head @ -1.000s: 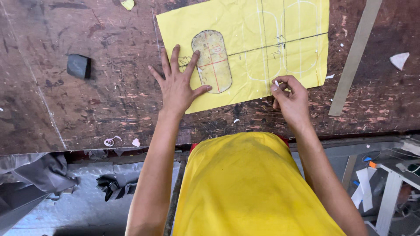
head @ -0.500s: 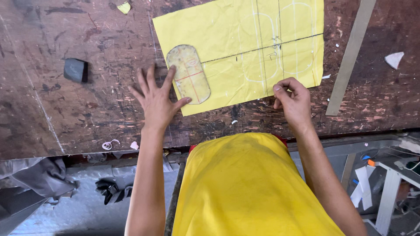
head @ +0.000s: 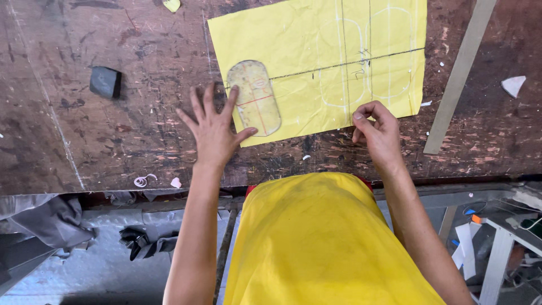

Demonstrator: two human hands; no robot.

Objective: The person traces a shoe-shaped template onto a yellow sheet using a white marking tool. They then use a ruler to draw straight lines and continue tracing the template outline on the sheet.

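A yellow sheet (head: 299, 39) with white rounded outlines and a dark line drawn across it lies on the worn wooden bench (head: 113, 141). A rounded oblong template (head: 255, 96) rests on the sheet's near left corner. My left hand (head: 213, 129) lies flat with fingers spread just left of the template, its thumb touching the sheet's corner. My right hand (head: 377, 129) is curled at the sheet's near edge, fingertips pinched together; a small marking piece may be in them but it is hidden.
A dark block (head: 105, 82) sits on the bench at the left. A long grey strip (head: 460, 73) lies diagonally at the right, with a white scrap (head: 512, 86) beyond it. Grey cloth (head: 45, 220) and a metal frame (head: 497, 243) are below the bench edge.
My left hand has slid left off the template to the bare bench beside it. The right hand stays at the sheet's near edge.
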